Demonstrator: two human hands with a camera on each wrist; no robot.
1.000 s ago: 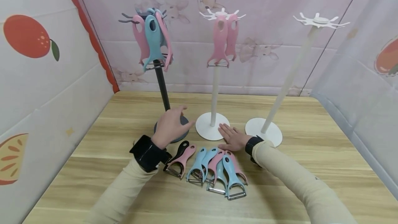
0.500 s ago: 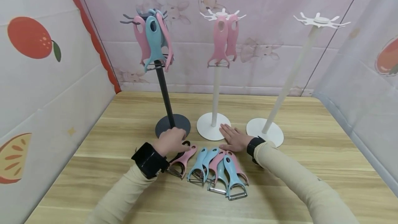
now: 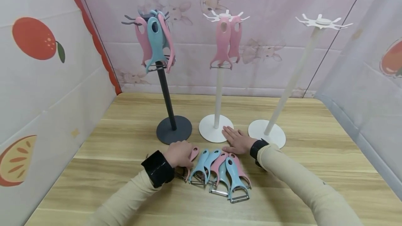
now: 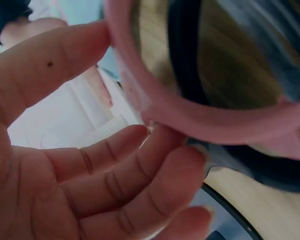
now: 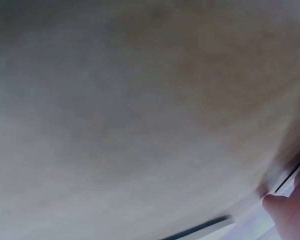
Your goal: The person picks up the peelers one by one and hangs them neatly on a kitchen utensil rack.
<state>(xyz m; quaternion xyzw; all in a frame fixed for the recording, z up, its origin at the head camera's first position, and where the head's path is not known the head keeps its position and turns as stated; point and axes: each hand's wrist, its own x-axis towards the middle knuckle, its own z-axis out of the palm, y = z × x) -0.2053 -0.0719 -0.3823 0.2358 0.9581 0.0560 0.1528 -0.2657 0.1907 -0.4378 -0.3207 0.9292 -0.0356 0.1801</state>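
Observation:
My left hand (image 3: 179,153) is over the left end of a row of peelers. In the left wrist view, its thumb and curled fingers touch opposite sides of a pink peeler (image 4: 155,112), and a black peeler (image 4: 185,55) lies behind that one. The head view shows only the pink handle's top and part of its head; the hand hides most of the black peeler. My right hand (image 3: 239,142) rests with straight fingers, fingertips on the middle white stand's base (image 3: 208,133). Close below it lie blue peelers (image 3: 233,173) and pink peelers (image 3: 218,163), overlapping.
A black stand (image 3: 166,97) at the left bears hanging pink and blue peelers. Pink peelers (image 3: 222,41) hang from the middle white stand (image 3: 218,93). Another white stand (image 3: 287,86), with bare hooks, stands at the right. Printed cloth (image 3: 270,62) encloses the wooden table (image 3: 298,166).
My left hand has come down and toward me from beside the black stand's base onto the pink and black peelers, its fingers closing in. My right hand has stayed in place.

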